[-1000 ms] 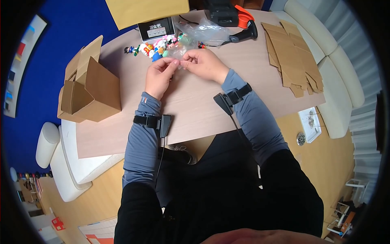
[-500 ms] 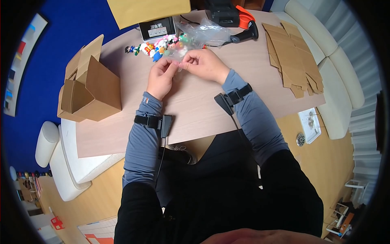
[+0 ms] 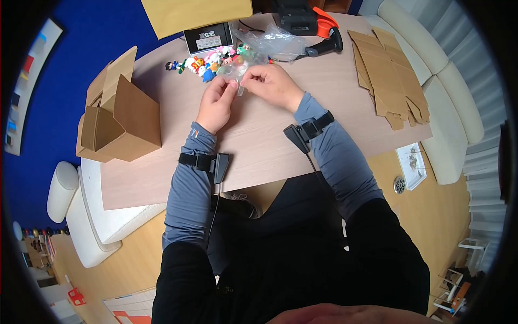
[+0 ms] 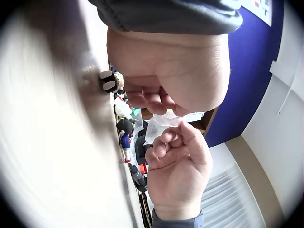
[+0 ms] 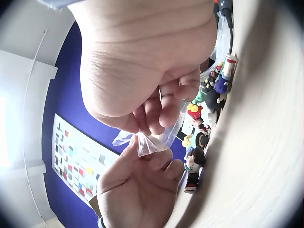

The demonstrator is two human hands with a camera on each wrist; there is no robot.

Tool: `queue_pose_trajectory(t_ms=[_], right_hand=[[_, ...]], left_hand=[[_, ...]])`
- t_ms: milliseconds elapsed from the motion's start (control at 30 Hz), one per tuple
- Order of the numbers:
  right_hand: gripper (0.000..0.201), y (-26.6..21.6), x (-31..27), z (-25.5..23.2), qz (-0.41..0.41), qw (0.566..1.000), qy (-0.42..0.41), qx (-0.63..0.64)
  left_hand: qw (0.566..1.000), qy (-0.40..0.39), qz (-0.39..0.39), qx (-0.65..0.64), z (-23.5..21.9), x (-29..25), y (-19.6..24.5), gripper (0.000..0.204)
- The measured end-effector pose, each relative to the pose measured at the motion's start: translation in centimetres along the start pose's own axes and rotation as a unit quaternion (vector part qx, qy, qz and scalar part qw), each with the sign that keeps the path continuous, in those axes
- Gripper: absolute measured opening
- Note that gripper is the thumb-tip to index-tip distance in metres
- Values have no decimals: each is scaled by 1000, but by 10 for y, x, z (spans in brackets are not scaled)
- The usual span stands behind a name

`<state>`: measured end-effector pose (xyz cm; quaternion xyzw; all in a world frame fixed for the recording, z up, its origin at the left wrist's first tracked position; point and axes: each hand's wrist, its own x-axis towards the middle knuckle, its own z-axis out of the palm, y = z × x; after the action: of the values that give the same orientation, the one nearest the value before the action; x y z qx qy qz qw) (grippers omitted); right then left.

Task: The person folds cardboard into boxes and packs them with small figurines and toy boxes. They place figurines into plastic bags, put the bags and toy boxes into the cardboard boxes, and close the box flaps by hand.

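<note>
A clear plastic bag (image 5: 148,145) is stretched between the two hands, gathered into folds at its edge. My left hand (image 3: 216,103) pinches it between thumb and fingers. Just to the right, my right hand (image 3: 274,88) pinches the same edge, its fingertips close beside the left ones. In the head view a narrow strip of the bag sticks out below the fingertips, while its body lies behind the hands, partly hidden. Right behind it is a pile of small colourful toy figures (image 3: 207,74), which also shows at the table surface in both wrist views.
An open cardboard box (image 3: 135,121) stands on the left of the table (image 3: 259,146). Flattened cardboard (image 3: 386,75) lies at the right. Along the back are another clear plastic bag (image 3: 275,43), a black handheld scanner (image 3: 327,44) with a cable, and a black-and-white box (image 3: 209,39).
The fingertips of both hands, earlier together, have parted slightly, and a strip of the bag now shows between and below them. My left hand has shifted a little to the right.
</note>
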<state>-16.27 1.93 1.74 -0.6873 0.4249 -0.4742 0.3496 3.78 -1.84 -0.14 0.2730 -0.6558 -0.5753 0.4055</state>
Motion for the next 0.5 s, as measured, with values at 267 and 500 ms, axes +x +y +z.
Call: queue_pose_trajectory(t_ms=[267,500], right_hand=[[15,5,2,-7,15,997,70,3],[12,3,2,1,-26,1000,3,0]], left_hand=[[1000,24,0,-20,-8,1,-1,15],[999,-38,-18,22,-5,1,-2,16]])
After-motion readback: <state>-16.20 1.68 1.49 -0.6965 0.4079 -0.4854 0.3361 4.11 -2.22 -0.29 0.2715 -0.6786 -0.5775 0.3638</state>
